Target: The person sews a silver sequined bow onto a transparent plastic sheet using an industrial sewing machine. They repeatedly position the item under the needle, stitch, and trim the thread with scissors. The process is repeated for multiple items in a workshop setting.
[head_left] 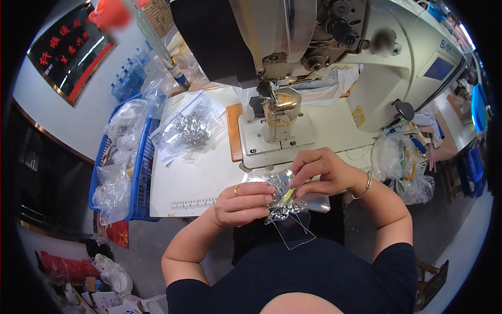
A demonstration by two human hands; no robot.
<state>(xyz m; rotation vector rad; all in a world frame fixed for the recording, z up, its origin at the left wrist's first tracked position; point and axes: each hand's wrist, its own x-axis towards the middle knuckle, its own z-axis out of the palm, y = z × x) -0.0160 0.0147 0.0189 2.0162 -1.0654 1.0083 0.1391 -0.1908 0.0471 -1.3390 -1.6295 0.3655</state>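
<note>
In front of my body I hold a silver, glittering stone-studded piece (282, 210) with clear plastic sheet (294, 233) hanging under it. My left hand (243, 203), with a ring on one finger, is closed on the left side of the piece. At its right edge my right hand (321, 171) is closed in a pinch, thumb and fingertips together beside a yellow-green strip (288, 195). What lies exactly between those fingertips is hidden. Just beyond my hands stands a large sewing machine (334, 123), its needle area (277, 112) apart from the piece.
A heap of silver glittering pieces (192, 129) lies on clear plastic bags on the white table (209, 178) to the left. Blue crates (144, 167) stuffed with plastic bags stand past that. A ruler strip (193, 204) runs along the near edge. Clear bags (400, 162) bulge at the right.
</note>
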